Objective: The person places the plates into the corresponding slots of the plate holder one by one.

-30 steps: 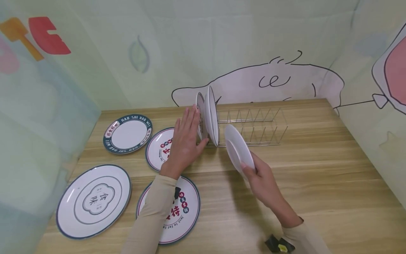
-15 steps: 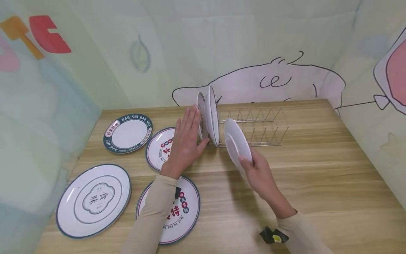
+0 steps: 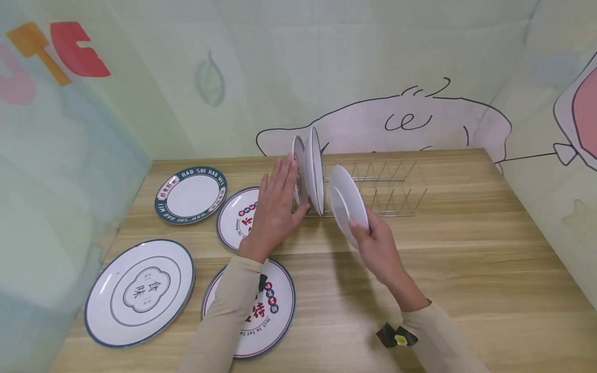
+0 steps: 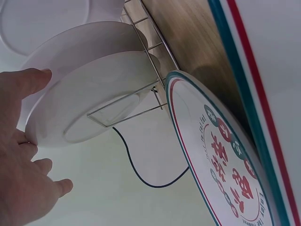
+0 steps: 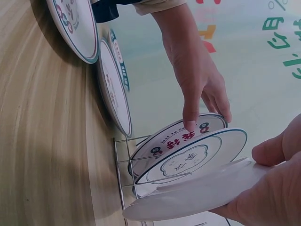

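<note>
My right hand [image 3: 380,248] grips a small white plate [image 3: 346,204] by its near edge, thumb on the face. The plate is tilted on edge at the front of the wire plate rack [image 3: 396,213], apart from the standing plates in the head view. Two plates stand upright at the rack's left end: a larger white one [image 3: 314,171], and a plate with red characters [image 5: 176,141] left of it. My left hand [image 3: 275,207] rests against that left plate's rim with its fingers extended, its thumb on the other side of the rim. The plates hide part of the rack.
On the wooden table [image 3: 466,290] several plates lie flat at the left: a green-rimmed plate [image 3: 191,194], a large blue-rimmed plate [image 3: 140,292], and two with red characters, a smaller one [image 3: 228,223] and a larger one [image 3: 275,331], partly under my left arm. A printed cloth [image 3: 261,62] hangs behind.
My right hand has moved a little forward and left with the small white plate, closer to the rack. My left hand stays against the left standing plate.
</note>
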A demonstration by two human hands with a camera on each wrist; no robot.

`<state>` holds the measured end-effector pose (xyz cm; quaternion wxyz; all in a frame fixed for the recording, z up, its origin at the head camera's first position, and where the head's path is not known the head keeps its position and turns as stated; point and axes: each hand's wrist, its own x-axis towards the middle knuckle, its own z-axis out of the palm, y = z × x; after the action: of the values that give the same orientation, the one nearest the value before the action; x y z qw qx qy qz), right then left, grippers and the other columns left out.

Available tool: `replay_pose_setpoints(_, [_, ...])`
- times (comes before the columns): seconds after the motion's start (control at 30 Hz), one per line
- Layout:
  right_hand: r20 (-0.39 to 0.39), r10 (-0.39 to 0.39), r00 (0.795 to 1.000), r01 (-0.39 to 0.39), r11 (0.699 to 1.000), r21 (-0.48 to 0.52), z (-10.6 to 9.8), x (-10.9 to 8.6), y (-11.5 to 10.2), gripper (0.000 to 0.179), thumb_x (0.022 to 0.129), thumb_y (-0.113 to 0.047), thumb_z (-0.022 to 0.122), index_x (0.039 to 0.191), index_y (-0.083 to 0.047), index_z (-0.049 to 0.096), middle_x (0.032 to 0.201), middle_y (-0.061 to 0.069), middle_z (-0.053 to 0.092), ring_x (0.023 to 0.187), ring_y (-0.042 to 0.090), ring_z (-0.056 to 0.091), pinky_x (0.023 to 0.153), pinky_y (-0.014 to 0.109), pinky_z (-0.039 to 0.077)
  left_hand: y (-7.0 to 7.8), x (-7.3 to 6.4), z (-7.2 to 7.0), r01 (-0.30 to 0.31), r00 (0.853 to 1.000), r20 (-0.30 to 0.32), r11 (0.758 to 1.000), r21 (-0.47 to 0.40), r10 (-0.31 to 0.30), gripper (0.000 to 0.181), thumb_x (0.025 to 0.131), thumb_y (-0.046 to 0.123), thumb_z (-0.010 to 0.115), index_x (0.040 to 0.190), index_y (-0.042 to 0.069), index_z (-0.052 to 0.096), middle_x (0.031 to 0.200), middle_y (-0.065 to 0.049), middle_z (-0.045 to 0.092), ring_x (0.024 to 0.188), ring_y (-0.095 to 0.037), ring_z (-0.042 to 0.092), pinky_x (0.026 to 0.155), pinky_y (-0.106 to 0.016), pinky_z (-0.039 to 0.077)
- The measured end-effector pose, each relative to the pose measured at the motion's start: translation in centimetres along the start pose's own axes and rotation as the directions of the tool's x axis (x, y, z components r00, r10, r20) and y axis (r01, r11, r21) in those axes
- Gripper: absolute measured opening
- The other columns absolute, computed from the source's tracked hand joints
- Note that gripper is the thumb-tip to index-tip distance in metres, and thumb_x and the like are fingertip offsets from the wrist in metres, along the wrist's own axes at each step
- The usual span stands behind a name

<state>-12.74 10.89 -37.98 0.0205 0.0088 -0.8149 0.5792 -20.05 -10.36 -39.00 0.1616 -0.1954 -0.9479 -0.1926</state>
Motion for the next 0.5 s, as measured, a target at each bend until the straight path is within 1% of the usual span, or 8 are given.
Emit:
replay_pose_setpoints(0.13, [-0.009, -0.003, 1.0, 0.003, 1.0, 0.008, 0.2, 0.4, -0.2, 0.04, 0.099, -0.005, 0.054, 0.139, 0.003, 0.054, 0.132, 0.028, 0.061, 0.116, 0.042, 0.062, 0.098, 0.058, 0.052, 0.0, 0.0, 0.1, 0.006, 1.0, 0.01, 1.0, 0.003, -0.006, 0.094, 0.088, 0.027, 0.076, 0.159, 0.006, 0.018, 0.169, -0.007, 0.011, 0.157, -0.028, 0.01, 0.126, -0.053, 0.012])
replay_pose_setpoints(0.33, [-0.011, -0.012, 1.0, 0.012, 0.999, 0.038, 0.6, 1.0, -0.4, 0.045, 0.099, -0.003, 0.053, 0.144, 0.001, 0.049, 0.138, 0.028, 0.058, 0.124, 0.044, 0.059, 0.103, 0.058, 0.049, 0.0, -0.1, 0.0, 0.009, 1.0, 0.012, 1.0, 0.001, -0.009, 0.094, 0.088, 0.027, 0.075, 0.16, 0.006, 0.018, 0.169, -0.008, 0.012, 0.157, -0.027, 0.01, 0.126, -0.053, 0.012])
replay_pose_setpoints(0.5, [-0.019, -0.015, 1.0, 0.015, 0.999, 0.029, 0.9, 1.5, -0.5, 0.044, 0.1, -0.005, 0.053, 0.144, 0.0, 0.05, 0.137, 0.028, 0.058, 0.123, 0.044, 0.059, 0.102, 0.058, 0.05, 0.0, 0.0, 0.0, 0.011, 1.0, 0.012, 1.0, 0.005, -0.012, 0.094, 0.088, 0.027, 0.075, 0.159, 0.006, 0.018, 0.169, -0.008, 0.012, 0.157, -0.027, 0.01, 0.126, -0.053, 0.013])
